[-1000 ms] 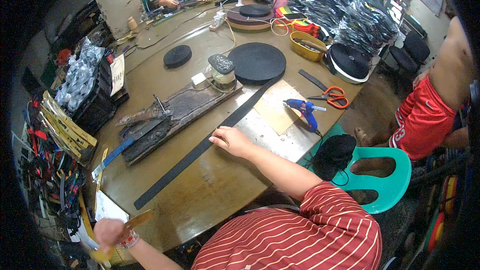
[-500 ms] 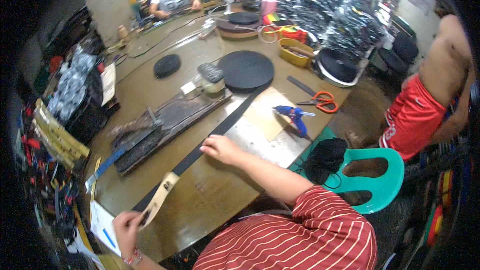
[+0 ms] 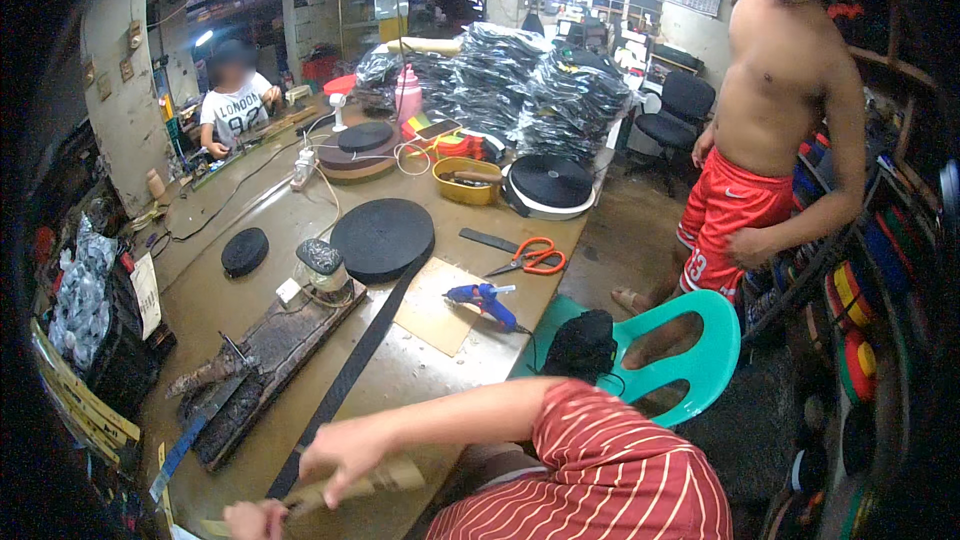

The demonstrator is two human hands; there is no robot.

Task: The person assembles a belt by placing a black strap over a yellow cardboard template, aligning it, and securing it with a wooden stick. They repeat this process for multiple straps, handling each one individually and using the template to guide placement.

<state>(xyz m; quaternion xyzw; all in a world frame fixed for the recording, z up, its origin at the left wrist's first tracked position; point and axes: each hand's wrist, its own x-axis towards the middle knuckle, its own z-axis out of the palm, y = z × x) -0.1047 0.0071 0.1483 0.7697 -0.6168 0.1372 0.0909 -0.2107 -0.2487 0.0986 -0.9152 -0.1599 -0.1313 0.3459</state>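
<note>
A long black webbing strap (image 3: 362, 365) runs diagonally over the table from a large black webbing roll (image 3: 383, 240) toward my hands. My left hand (image 3: 256, 519) is closed at the near table edge, gripping a tan flat strip (image 3: 397, 478) that is smeared by motion. Over that strip and beside the strap's near end is my right hand (image 3: 348, 453), thumb and fingers apart, somewhat blurred; no object shows in its grasp. Left of the strap lies a dark, worn board (image 3: 285, 360) with a metal blade (image 3: 215, 400) and a glass jar (image 3: 325, 270) on it.
A blue glue gun (image 3: 482, 304) rests on a tan sheet (image 3: 435, 330) near orange-handled scissors (image 3: 530, 258). A green plastic chair (image 3: 722, 340) stands against the right table edge. One person (image 3: 765, 140) stands beyond it; another (image 3: 237, 110) is at the far left.
My right hand has left the middle of the strap and come near my left hand. The tan strip has swung lower, crossing under my right hand. My view has tilted up and rightward.
</note>
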